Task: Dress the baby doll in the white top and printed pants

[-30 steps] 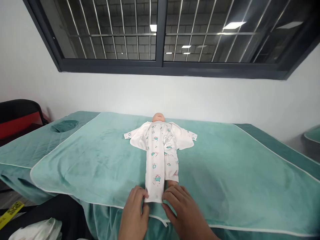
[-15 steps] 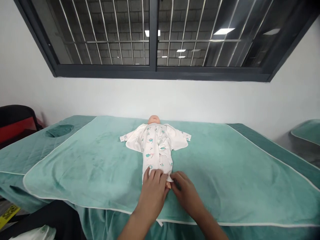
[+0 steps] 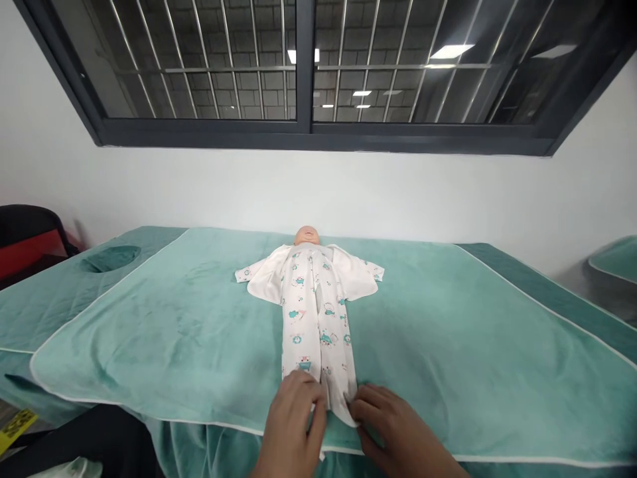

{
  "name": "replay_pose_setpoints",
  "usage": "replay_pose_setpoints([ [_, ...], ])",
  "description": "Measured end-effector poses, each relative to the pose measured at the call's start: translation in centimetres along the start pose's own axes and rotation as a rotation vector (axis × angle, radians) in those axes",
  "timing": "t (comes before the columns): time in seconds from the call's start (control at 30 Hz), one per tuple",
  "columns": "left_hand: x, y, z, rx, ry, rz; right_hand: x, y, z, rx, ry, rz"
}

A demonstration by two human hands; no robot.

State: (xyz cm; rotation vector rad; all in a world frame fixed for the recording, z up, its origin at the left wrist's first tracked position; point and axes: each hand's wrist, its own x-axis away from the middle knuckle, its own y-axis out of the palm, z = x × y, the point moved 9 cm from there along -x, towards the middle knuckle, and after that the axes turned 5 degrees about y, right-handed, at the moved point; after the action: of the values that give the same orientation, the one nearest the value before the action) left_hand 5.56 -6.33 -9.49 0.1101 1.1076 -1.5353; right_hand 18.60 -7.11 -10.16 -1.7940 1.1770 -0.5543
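A baby doll [image 3: 307, 235] lies on its back with its head toward the wall. It wears a white baby shirt [image 3: 266, 282] whose sleeves spread to both sides. Over its body and legs lie white baby trousers [image 3: 311, 318] with a teal print, their legs stretched toward me. My left hand [image 3: 294, 418] is closed, fingers curled over the end of the left trouser leg. The right leg's hem is pinched at its outer corner by my right hand [image 3: 391, 421]. The doll's feet are hidden from view.
A teal massage bed cover [image 3: 448, 345] lies beneath everything, with a face hole [image 3: 110, 259] at the left end. Behind it are a white wall and a barred window [image 3: 304, 136]. A black and red chair [image 3: 32, 245] stands at the left.
Both hands have drawn back toward me. The trouser legs are now pulled out longer, and the foot seen earlier between my hands is covered.
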Motion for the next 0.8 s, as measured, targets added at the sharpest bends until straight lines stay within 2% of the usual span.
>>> replay_pose_setpoints([
  [0.1, -1.6, -1.2, -2.8, -0.022, -0.116, 0.047, -1.4, -1.0, 0.6, -0.158, -0.001, -0.053],
  [0.17, -3.4, -1.9, -5.1, -0.053, -0.183, 0.083, -3.9, -2.9, 1.8, -0.250, 0.029, 0.015],
  [0.3, -6.8, -2.1, -10.3, -0.108, -0.384, 0.117, -12.6, -7.6, 5.9, -0.303, 0.128, 0.261],
  [0.4, -7.9, -1.5, -12.6, -0.109, -0.481, 0.136, -20.5, -9.9, 8.7, -0.221, 0.158, 0.397],
  [0.5, -8.1, -0.9, -13.1, -0.068, -0.455, 0.143, -27.3, -10.0, 10.3, -0.144, 0.124, 0.374],
  [0.57, -7.9, -1.0, -13.4, -0.006, -0.443, 0.164, -30.3, -9.4, 10.6, -0.129, 0.069, 0.310],
  [0.7, -6.5, -2.0, -16.0, 0.173, -0.567, 0.244, -33.5, -8.4, 10.4, -0.109, -0.016, 0.191],
  [0.8, -6.2, -2.5, -18.2, 0.287, -0.600, 0.202, -34.7, -8.4, 10.5, -0.095, 0.038, 0.181],
])
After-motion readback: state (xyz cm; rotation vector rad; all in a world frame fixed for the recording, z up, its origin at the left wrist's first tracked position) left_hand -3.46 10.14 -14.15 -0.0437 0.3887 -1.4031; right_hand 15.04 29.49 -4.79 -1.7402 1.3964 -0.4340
